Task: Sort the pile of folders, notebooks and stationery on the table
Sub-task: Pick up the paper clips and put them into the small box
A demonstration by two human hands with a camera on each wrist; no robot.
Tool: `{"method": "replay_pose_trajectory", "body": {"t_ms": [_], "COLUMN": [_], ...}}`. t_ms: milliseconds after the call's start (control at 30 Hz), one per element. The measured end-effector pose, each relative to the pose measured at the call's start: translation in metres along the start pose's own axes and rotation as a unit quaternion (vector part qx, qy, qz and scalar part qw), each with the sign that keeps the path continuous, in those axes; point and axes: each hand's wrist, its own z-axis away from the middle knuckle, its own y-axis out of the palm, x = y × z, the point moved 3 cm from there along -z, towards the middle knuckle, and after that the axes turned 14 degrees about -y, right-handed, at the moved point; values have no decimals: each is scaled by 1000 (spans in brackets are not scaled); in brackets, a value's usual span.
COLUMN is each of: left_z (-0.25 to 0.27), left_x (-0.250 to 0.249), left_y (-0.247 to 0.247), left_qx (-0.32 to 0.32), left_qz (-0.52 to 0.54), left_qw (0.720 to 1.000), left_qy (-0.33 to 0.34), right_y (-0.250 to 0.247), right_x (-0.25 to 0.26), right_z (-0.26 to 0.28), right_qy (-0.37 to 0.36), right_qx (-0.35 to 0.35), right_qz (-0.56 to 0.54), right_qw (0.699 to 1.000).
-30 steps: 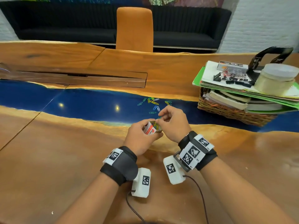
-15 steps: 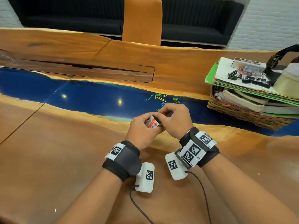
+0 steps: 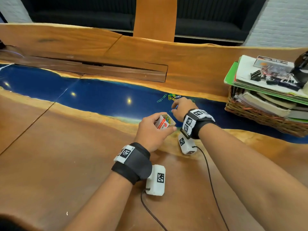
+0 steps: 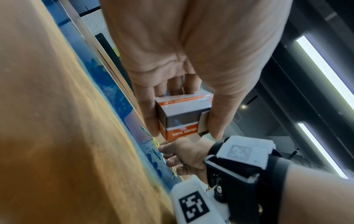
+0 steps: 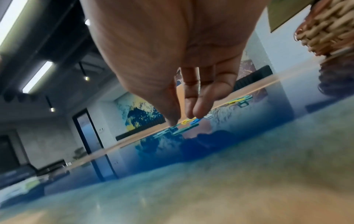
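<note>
My left hand (image 3: pixel 168 121) grips a small orange-and-white paper-clip box (image 3: pixel 160 125), open at the top with coloured clips inside; the left wrist view shows the box (image 4: pixel 182 115) between thumb and fingers. Just beyond it my right hand (image 3: pixel 173 109) reaches down to loose coloured paper clips (image 3: pixel 173 97) scattered on the blue resin strip. In the right wrist view the thumb and straight fingers (image 5: pixel 197 112) touch the nearest clips (image 5: pixel 188 121) on the surface, with more clips (image 5: pixel 239 101) farther off. Whether a clip is pinched I cannot make out.
A wicker basket (image 3: pixel 250 114) at the right holds notebooks under a stack of green and white folders (image 3: pixel 246 82) topped with black binder clips (image 3: pixel 273 81). An orange chair (image 3: pixel 155 17) stands across the table, and a recessed wooden panel (image 3: pixel 100 70) lies far left.
My right hand has left the box's mouth and moved forward down to the loose clips. The left hand still holds the box, now uncovered.
</note>
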Motion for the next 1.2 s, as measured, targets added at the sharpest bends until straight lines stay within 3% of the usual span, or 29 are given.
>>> {"method": "replay_pose_trajectory", "body": {"t_ms": [133, 333, 433, 567, 667, 800, 867, 1200], "left_z": [0, 0, 3, 13, 22, 32, 34, 40], "left_x": [0, 4, 7, 12, 14, 14, 12, 5], "left_y": [0, 3, 8, 21, 36, 48, 52, 54], "left_qx": [-4, -3, 4, 22, 44, 58, 65, 77], "left_qz": [8, 3, -12, -39, -59, -80, -86, -84], "left_qw": [1000, 1000, 1000, 999, 997, 995, 994, 993], "left_qy": [-4, -13, -12, -3, 0, 13, 19, 36], "right_y": [6, 7, 9, 18, 10, -13, -23, -17], "right_x": [1, -7, -12, -24, -24, -17, -16, -11], "right_z": [-7, 12, 40, 91, 123, 157, 166, 168], "right_qy": [29, 77, 73, 45, 6, 5, -12, -31], "right_qx": [46, 68, 32, -79, -159, -230, -252, -270], "right_qz": [67, 39, -27, -147, -228, -348, -357, -291], "right_qw": [996, 994, 996, 985, 961, 909, 900, 917]}}
